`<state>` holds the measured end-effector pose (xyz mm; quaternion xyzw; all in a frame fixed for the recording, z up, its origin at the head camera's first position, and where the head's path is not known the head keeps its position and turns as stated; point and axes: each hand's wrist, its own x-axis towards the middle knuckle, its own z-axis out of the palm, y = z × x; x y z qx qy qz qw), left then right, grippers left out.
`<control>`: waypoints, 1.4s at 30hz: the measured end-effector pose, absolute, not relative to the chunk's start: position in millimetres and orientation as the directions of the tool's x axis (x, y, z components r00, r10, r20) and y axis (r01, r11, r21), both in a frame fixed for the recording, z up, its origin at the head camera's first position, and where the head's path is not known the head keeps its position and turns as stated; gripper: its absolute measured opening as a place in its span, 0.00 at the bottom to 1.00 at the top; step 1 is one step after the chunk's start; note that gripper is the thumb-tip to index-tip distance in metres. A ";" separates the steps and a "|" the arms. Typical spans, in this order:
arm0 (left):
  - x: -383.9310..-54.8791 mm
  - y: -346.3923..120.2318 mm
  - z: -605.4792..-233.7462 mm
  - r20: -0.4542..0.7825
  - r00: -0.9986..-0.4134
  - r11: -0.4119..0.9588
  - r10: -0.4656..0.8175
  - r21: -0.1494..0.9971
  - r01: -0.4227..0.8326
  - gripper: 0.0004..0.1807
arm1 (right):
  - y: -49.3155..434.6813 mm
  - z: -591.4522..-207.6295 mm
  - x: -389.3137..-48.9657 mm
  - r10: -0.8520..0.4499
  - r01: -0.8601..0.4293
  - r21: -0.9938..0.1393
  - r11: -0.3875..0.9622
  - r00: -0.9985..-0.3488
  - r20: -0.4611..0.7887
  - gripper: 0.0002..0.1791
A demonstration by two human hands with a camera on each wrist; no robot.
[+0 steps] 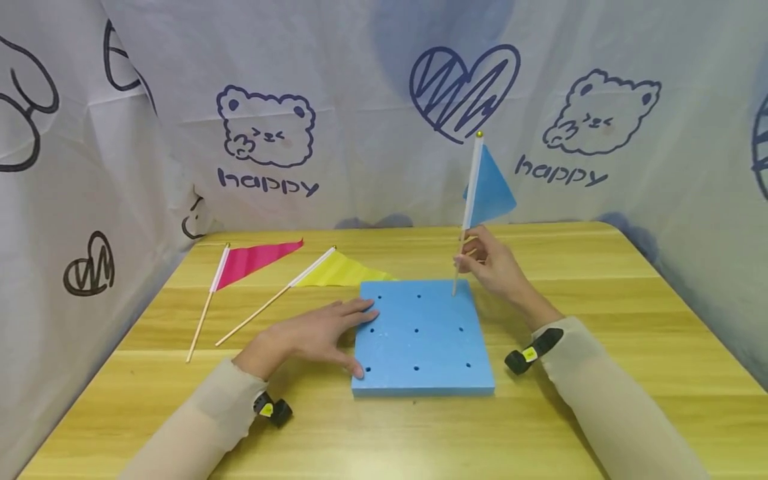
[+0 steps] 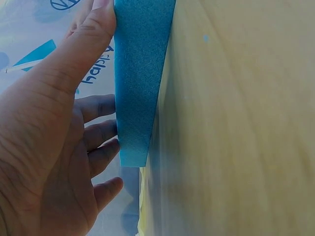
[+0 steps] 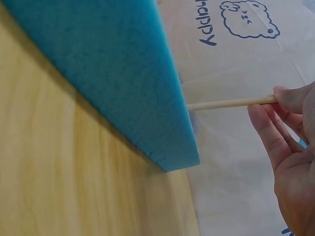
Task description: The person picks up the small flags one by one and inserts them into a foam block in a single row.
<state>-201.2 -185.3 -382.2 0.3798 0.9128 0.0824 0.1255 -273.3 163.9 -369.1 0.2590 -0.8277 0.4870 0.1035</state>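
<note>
A blue pennant flag (image 1: 489,190) on a wooden stick stands nearly upright over the far right corner of a blue foam board (image 1: 441,347). My right hand (image 1: 495,263) pinches its stick (image 3: 231,103) between thumb and fingertips, and the lower end meets the board's top, where a hole would lie under it. Several small holes dot the board in rows. My left hand (image 1: 318,333) rests on the board's left edge, fingers spread and fairly straight; in the left wrist view the thumb and fingertips touch the foam block (image 2: 140,83).
Left of the board lie a yellow flag (image 1: 339,270), its tip reaching the board's far left corner, and a red-pink flag (image 1: 252,263). They lie on a wooden table (image 1: 288,433). A white cloth (image 1: 360,133) with drawings hangs behind it.
</note>
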 end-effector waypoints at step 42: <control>-196.7 -186.9 -380.7 -0.169 -0.684 0.700 0.710 0.280 0.657 0.61 | 161.7 -377.1 -270.8 -0.339 -0.528 -0.756 0.387 -0.844 0.416 0.22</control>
